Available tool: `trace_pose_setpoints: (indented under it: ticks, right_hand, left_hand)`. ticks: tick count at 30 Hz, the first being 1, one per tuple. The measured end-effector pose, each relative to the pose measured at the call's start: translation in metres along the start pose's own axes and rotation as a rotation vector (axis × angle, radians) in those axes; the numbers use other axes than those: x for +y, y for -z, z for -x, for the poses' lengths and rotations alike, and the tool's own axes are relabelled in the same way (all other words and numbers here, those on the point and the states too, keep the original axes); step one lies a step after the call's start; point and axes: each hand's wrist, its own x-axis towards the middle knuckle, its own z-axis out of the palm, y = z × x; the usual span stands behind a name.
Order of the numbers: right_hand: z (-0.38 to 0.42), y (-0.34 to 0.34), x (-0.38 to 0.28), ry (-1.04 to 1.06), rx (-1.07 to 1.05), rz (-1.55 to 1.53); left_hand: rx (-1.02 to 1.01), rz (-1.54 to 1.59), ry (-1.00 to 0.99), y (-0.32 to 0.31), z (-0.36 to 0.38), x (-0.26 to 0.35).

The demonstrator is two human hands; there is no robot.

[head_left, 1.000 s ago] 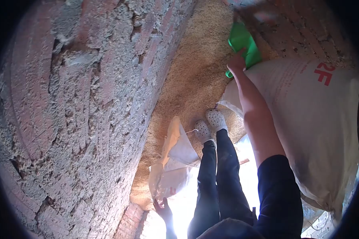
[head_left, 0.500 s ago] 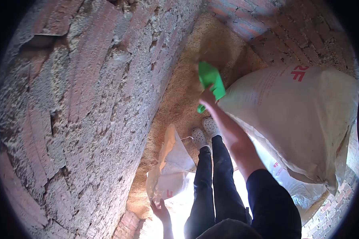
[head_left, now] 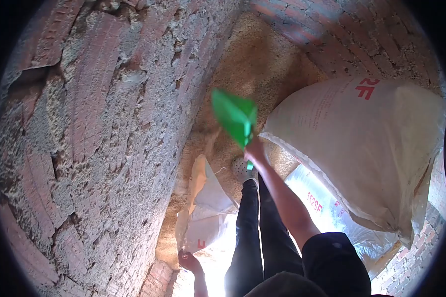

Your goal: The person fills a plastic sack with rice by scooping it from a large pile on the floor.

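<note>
My right hand (head_left: 254, 150) is wrapped round the handle of a green dustpan-like scoop (head_left: 232, 113), raised over the floor and slightly blurred by motion. Its pan points up and to the left. At lower left, a pale woven sack (head_left: 210, 205) with red print stands with its mouth partly spread. My left hand (head_left: 189, 261) is closed on the near edge of that sack, the fingertips pinching its rim. Loose tan grainy material, like husks or sawdust (head_left: 255, 44), covers the ground and heaps up in the far corner.
A rough brick wall (head_left: 114, 123) runs along the left, and another brick wall (head_left: 327, 29) closes the far side. A big full white sack (head_left: 362, 143) bulges on the right, with a shiny printed sack (head_left: 322, 203) below it. My shoe (head_left: 243, 170) stands on the grainy floor.
The scoop has come back from the far heap, moving left and toward me in my right hand. My left hand has closed from spread fingers onto the sack's edge.
</note>
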Motion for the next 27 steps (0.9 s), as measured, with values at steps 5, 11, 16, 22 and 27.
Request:
trace_pose_setpoints:
  ticks: [5,11,16,22,27]
  right_hand:
    - [-0.15,0.058,-0.006,0.23,0.933,-0.114]
    - [-0.235,0.038,0.002,0.009,0.553,-0.606]
    - [-0.166,-0.025,0.031,0.31,0.465,-0.041]
    - [-0.053,-0.073,0.009,0.133,0.075,0.05]
    - [0.008,-0.104,0.053,0.094,-0.126,0.165]
  left_hand:
    - [0.05,0.129,-0.048,-0.018,0.004,-0.013]
    - [0.073,0.078,-0.04,-0.032,0.001,0.004]
    - [0.046,0.083,-0.022,-0.033,0.006,0.002]
    - [0.004,0.104,-0.06,-0.025,0.009,0.007]
    - [-0.058,0.082,-0.062,-0.023,0.007,-0.013]
